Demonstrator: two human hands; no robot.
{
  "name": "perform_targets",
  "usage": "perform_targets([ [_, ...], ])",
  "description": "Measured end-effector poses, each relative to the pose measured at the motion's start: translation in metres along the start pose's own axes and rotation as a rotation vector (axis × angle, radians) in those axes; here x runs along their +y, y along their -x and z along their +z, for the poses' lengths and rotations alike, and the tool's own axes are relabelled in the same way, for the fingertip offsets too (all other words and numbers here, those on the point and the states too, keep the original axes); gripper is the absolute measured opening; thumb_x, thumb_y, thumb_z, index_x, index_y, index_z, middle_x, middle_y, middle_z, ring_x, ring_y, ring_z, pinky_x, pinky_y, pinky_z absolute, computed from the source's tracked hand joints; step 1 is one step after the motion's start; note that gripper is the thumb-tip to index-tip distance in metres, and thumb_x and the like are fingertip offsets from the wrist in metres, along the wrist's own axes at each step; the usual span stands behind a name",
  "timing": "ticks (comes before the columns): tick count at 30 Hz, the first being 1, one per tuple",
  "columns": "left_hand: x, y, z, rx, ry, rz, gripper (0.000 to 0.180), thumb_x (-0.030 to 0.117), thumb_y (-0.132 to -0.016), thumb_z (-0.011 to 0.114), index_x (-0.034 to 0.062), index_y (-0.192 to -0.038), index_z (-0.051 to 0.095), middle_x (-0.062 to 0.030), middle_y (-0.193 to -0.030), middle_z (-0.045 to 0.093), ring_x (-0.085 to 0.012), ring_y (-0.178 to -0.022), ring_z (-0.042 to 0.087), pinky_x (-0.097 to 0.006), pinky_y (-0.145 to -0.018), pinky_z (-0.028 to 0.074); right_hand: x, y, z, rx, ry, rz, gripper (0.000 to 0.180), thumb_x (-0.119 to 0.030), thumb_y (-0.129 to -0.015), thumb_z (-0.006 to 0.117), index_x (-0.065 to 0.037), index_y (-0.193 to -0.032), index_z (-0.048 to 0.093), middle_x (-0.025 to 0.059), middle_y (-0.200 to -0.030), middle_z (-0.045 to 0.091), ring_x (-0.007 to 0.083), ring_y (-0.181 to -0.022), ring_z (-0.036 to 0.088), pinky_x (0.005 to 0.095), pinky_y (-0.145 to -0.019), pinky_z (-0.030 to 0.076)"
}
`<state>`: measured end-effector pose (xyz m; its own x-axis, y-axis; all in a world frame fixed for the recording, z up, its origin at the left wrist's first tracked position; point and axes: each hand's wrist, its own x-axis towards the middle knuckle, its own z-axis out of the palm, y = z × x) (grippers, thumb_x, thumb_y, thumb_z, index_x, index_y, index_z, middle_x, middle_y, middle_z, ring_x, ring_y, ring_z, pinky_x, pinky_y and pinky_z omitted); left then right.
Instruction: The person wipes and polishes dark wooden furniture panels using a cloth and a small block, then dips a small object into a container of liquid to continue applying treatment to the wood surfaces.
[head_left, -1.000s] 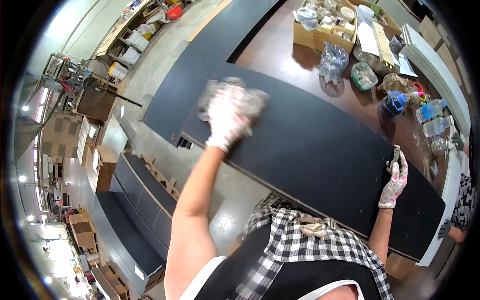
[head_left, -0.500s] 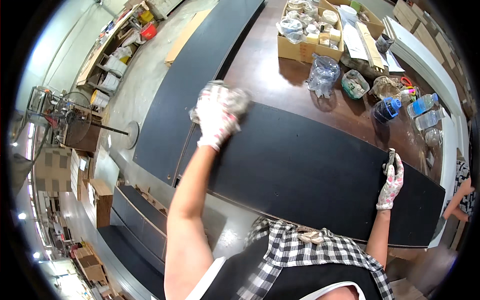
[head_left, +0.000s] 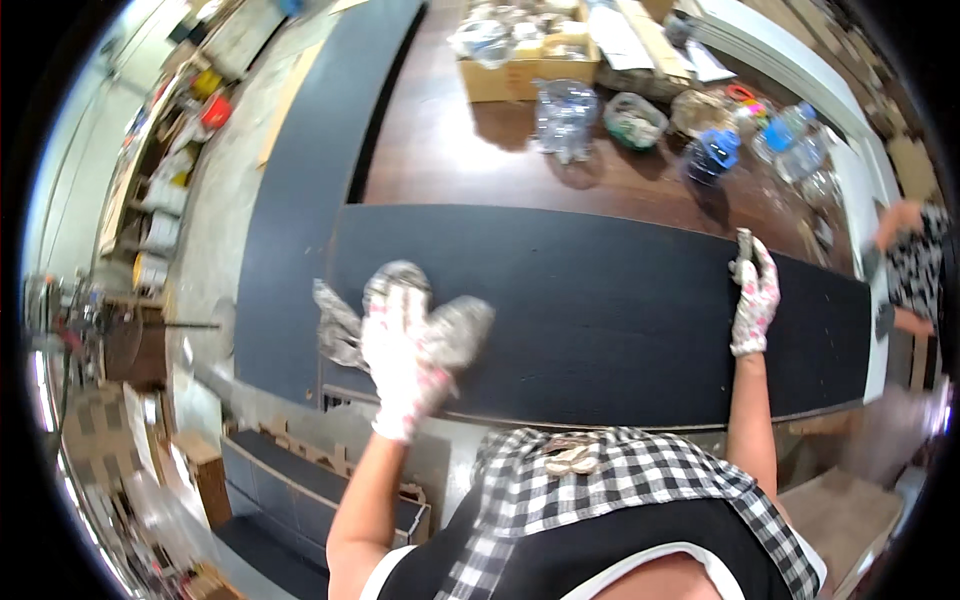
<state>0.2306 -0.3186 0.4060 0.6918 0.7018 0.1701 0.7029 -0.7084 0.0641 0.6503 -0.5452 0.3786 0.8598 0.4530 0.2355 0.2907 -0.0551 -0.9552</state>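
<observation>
My left hand [head_left: 400, 345], in a white glove with pink spots, presses a crumpled grey rag [head_left: 463, 330] onto the left part of a long black panel [head_left: 580, 310]. The rag spreads out on both sides of the fingers, and the hand is blurred by motion. At the panel's right part, my right hand [head_left: 757, 305], gloved alike, rests near the far edge. Between its thumb and fingers is a small grey piece [head_left: 743, 255], too small to tell its kind. Another black board [head_left: 300, 220] runs away from me at the left, meeting the panel's left end.
On the brown tabletop [head_left: 440, 150] stand a carton [head_left: 520, 80] of small containers, a clear plastic bag [head_left: 567, 120], a green bowl [head_left: 635, 122] and a blue-capped bottle [head_left: 710, 155]. Another person's arm [head_left: 900, 225] shows at the right edge. A fan [head_left: 125, 340] stands at the left.
My left hand has swept the rag from the panel's far left corner back toward me. My right hand stays at the panel's far edge. The whole view has shifted and turned.
</observation>
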Motion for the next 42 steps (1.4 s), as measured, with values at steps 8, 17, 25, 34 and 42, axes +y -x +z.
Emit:
perform_targets([
  [8, 0.065, -0.068, 0.012, 0.009, 0.084, 0.244, 0.093, 0.034, -0.064, 0.075, 0.0054, -0.145, 0.04, -0.0184, -0.15, 0.036, -0.0382, -0.141, 0.028, -0.054, -0.112, 0.024, 0.001, -0.001, 0.0, 0.013, -0.112, -0.049, 0.04, 0.001, -0.091, 0.058, 0.0, -0.131, 0.054, 0.0062, -0.12, 0.06, 0.0125, -0.099, 0.059, 0.026, -0.086, 0.049],
  [17, 0.289, -0.095, 0.026, -0.135, 0.669, 0.919, 0.088, 0.027, -0.06, 0.08, 0.0119, -0.14, 0.047, -0.016, -0.146, 0.041, -0.0374, -0.142, 0.029, -0.056, -0.114, 0.023, 0.025, -0.032, -0.044, 0.013, -0.248, 0.011, 0.039, -0.004, -0.092, 0.058, 0.001, -0.131, 0.053, 0.0084, -0.119, 0.062, 0.0158, -0.098, 0.062, 0.0287, -0.087, 0.051],
  [25, 0.304, -0.111, 0.015, -0.278, 0.532, 0.832, 0.092, 0.032, -0.057, 0.084, 0.0106, -0.139, 0.049, -0.0182, -0.147, 0.04, -0.0422, -0.141, 0.028, -0.06, -0.114, 0.017, 0.024, -0.046, -0.111, 0.01, -0.161, 0.03, 0.04, -0.008, -0.094, 0.059, 0.001, -0.133, 0.052, 0.0094, -0.124, 0.06, 0.0154, -0.104, 0.061, 0.0285, -0.087, 0.052],
  [34, 0.276, -0.16, -0.012, -0.964, 1.375, 0.692, 0.057, 0.032, -0.085, 0.071, 0.0093, -0.135, 0.054, -0.0181, -0.136, 0.053, -0.0314, -0.128, 0.05, -0.044, -0.109, 0.038, -0.023, -0.079, -0.076, -0.554, -0.574, 0.426, 0.045, -0.029, -0.095, 0.057, 0.0, -0.129, 0.054, 0.015, -0.113, 0.066, 0.0175, -0.083, 0.066, 0.0294, -0.071, 0.053],
  [42, 0.265, -0.217, 0.029, -0.628, 2.031, 0.267, 0.083, 0.024, -0.084, 0.076, -0.0001, -0.149, 0.031, -0.0126, -0.141, 0.049, -0.023, -0.126, 0.05, -0.036, -0.11, 0.034, -0.007, -0.09, -0.008, -0.924, -1.185, 0.708, 0.045, -0.027, -0.096, 0.057, 0.0, -0.13, 0.052, 0.0169, -0.122, 0.063, 0.0299, -0.106, 0.064, 0.0433, -0.083, 0.055],
])
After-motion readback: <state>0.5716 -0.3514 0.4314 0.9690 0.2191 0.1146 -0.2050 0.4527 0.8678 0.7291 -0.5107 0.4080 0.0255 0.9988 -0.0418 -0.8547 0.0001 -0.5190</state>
